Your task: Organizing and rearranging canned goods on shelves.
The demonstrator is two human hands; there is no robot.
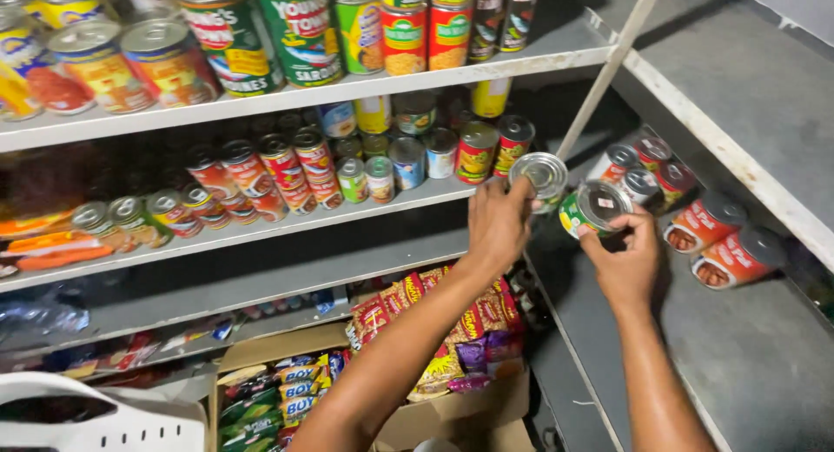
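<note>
You are holding two cans at the corner where the shelves meet. Your left hand (497,222) is gripping a silver-topped can (539,174), fingers closed around its side, just past the right end of the middle shelf (261,230). Your right hand (627,261) is clamping a green-labelled can (589,209) with a dark top, tilted so the lid is facing you, just right of and slightly below the silver-topped can; the two cans are sitting close together, and whether they touch is unclear.

Left of the silver-topped can, two red cans (495,146) are standing at the end of the middle shelf, with a crowd of small tins (382,170) running further left. Right of it, a group of red-labelled cans (721,239) is lying on the grey side shelf (764,348). Above, larger cans (295,35) are lining the top shelf (347,92). Below your left forearm, a cardboard box (452,413) is holding bright snack packets (452,322), and a white basket (95,417) is showing in the lower left corner.
</note>
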